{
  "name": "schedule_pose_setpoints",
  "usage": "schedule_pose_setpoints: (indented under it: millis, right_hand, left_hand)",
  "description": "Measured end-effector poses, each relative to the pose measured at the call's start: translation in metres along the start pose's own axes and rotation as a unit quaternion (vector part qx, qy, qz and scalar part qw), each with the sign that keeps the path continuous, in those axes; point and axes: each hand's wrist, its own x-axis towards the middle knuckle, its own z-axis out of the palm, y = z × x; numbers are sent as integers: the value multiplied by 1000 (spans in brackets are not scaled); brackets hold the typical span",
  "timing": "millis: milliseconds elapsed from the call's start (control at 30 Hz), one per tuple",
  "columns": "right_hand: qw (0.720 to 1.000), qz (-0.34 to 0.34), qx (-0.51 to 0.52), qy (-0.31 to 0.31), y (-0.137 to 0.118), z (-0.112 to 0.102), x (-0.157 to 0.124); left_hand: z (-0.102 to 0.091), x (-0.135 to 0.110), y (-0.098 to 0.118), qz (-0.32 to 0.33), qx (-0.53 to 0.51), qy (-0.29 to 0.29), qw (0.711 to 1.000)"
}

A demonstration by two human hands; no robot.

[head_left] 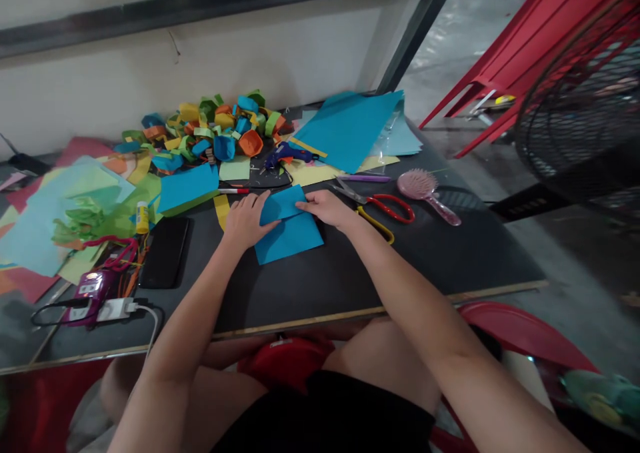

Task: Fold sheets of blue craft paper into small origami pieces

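Your black clothing (320, 416) fills the bottom middle; at the frame's centre your left hand (246, 218) rests on the blue paper (293, 238), thumb spread from the fingers, while your right hand (326, 207) pinches its right edge between thumb and fingers. The piece looks partway done, its upper part lapping the lower unevenly; the paper cups (224, 148) at upper left look already shaped. Your fingers cover some edges, so whether this is a fold or a second sheet is unclear
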Motion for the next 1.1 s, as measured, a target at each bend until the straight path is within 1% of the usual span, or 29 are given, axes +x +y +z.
schedule_pose_setpoints:
  millis: [200,400,567,733,933,1100]
  right_hand:
    - [1000,-8,-21,-11,-2,2,0]
    - [999,-14,-24,-15,1,3,1]
    - [999,-33,-21,-27,3,3,1]
    - [999,-24,-32,-34,2,1,0]
    - [998,-4,-56,-24,-5,0,-3]
    - [998,-12,-60,-25,-5,1,-2]
  left_hand:
    - [2,0,-1,-19,-18,-5,1000]
    - [2,0,2,-37,-8,-5,999]
    - [2,0,4,-65,-14,-48,997]
    - [1,0,4,-63,-11,-60,996]
    - [4,0,4,-67,-16,-64,996]
    - [4,1,4,-71,-15,-61,995]
